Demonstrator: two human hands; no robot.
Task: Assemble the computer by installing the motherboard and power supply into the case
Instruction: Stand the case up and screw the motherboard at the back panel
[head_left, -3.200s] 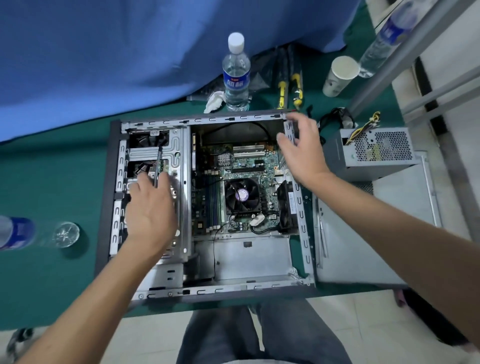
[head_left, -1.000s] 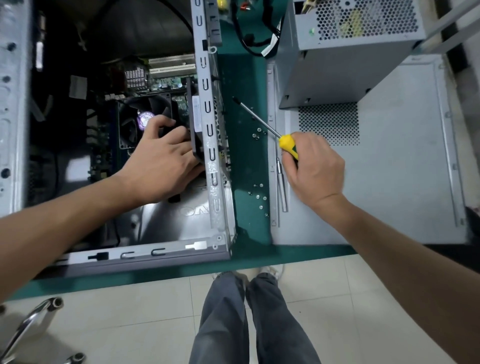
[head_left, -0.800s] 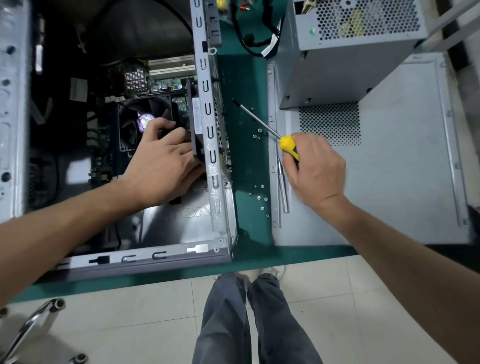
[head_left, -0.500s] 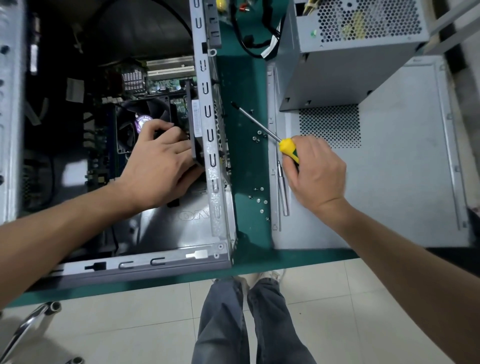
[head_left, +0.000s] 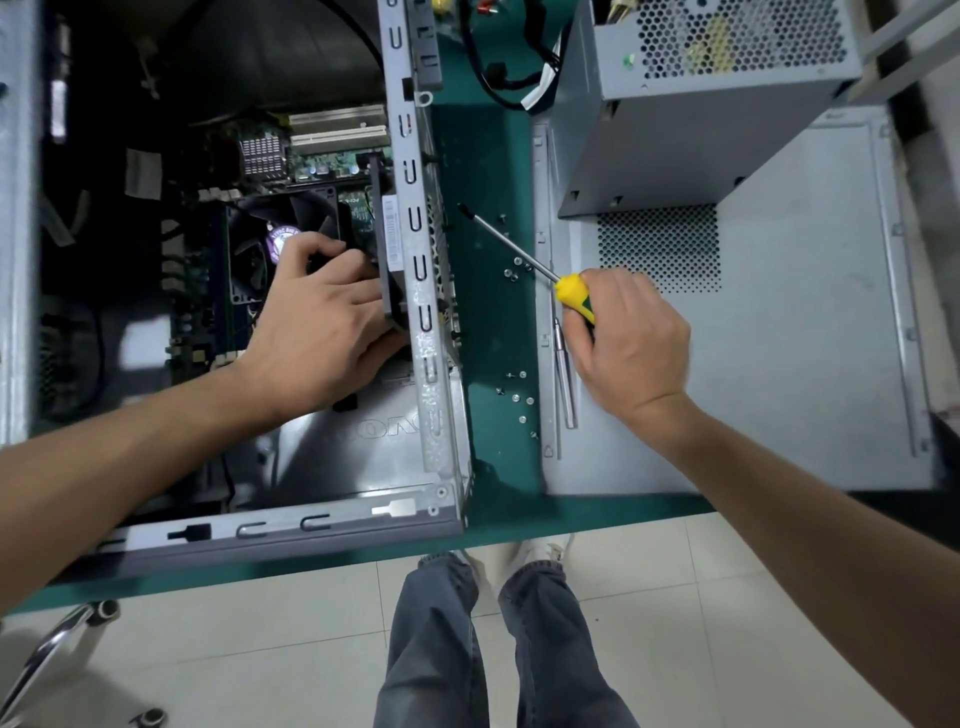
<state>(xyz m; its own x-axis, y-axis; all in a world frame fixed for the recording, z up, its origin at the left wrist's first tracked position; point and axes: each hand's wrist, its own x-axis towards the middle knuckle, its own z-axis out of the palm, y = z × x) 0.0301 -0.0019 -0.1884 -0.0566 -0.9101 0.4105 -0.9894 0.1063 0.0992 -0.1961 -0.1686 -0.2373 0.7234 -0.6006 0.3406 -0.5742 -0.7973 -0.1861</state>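
Yellow-handled screwdriver (head_left: 570, 299) is gripped in the right hand (head_left: 631, 343) beside the case (head_left: 423, 332); the left hand (head_left: 317, 332) clasps a black fan (head_left: 387, 249) inside it.

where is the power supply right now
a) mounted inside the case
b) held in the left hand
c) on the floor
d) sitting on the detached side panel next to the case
d: the power supply stands on the grey side panel, outside the case, and neither hand touches it.
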